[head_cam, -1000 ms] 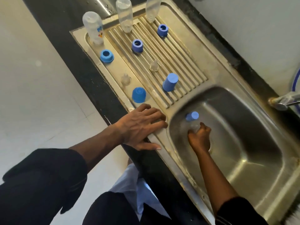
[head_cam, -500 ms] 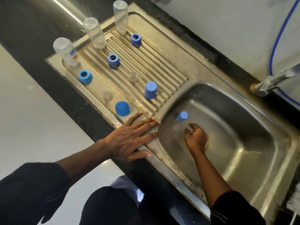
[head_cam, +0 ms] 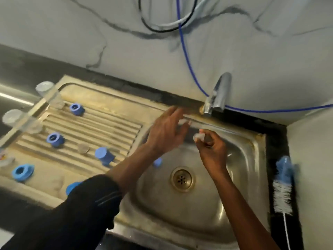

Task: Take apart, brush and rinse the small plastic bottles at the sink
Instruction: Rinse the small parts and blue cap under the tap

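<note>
The right hand (head_cam: 211, 150) is up over the basin (head_cam: 239, 177), just below and short of the tap (head_cam: 219, 92), its fingertips pinched on a small clear part (head_cam: 198, 137), probably a teat, though blur makes that uncertain. The left hand (head_cam: 166, 131) reaches toward the tap with fingers spread wide and holding nothing. No water runs from the tap. The likeliest slip, as I judge it, is the clear part: it is small, likely wet and held only at the tips, so a hard jet from the tap could knock it loose, and it would fall toward the drain (head_cam: 182, 179), well below the tap. A blue cap (head_cam: 158, 161) lies in the basin left of the drain and could be washed about too. Left of the tap, on the drainboard (head_cam: 111, 105), stand clear bottles (head_cam: 48, 95), blue rings (head_cam: 77, 109) and caps; the left sleeve (head_cam: 86, 204) passes close over them and could sweep one off. The brush (head_cam: 282, 184) lies on the counter right of the basin, below the tap, unused.
</note>
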